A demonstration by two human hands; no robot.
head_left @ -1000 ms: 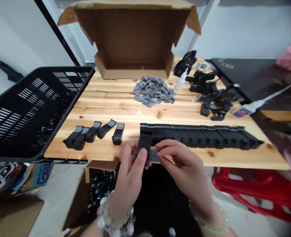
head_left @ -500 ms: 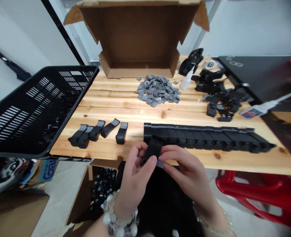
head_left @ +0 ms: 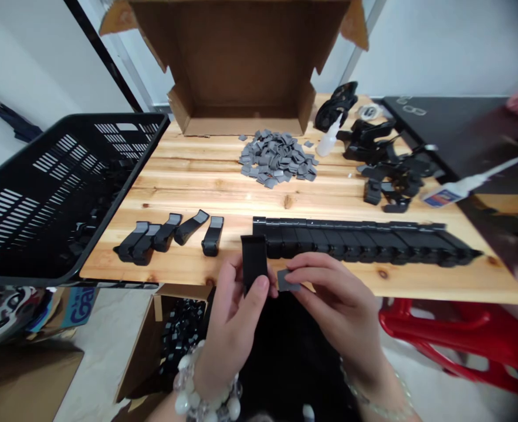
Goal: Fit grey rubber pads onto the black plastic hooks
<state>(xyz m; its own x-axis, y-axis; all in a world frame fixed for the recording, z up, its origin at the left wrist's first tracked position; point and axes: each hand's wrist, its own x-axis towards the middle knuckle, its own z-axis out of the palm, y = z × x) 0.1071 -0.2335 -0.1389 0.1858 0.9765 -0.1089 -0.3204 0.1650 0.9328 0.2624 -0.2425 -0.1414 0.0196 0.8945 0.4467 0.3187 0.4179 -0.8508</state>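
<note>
My left hand (head_left: 234, 319) grips a black plastic clip piece (head_left: 254, 261) upright at the table's front edge. My right hand (head_left: 338, 302) pinches a small grey square pad (head_left: 286, 281) just right of that piece, a little apart from it. Behind my hands a long row of black clip pieces (head_left: 364, 241) lies along the wooden table (head_left: 206, 187). To the left, several black pieces with grey pads (head_left: 168, 234) lie side by side. A heap of grey pads (head_left: 277, 158) sits mid-table.
A black slatted basket (head_left: 51, 187) with black parts overhangs the table's left. An open cardboard box (head_left: 241, 64) stands at the back. A white glue bottle (head_left: 329, 140) and loose black parts (head_left: 386, 164) lie back right. A red stool (head_left: 452, 346) is below right.
The black piece has turned upright in my left hand, and the grey pad in my right hand has come away from it to the right.
</note>
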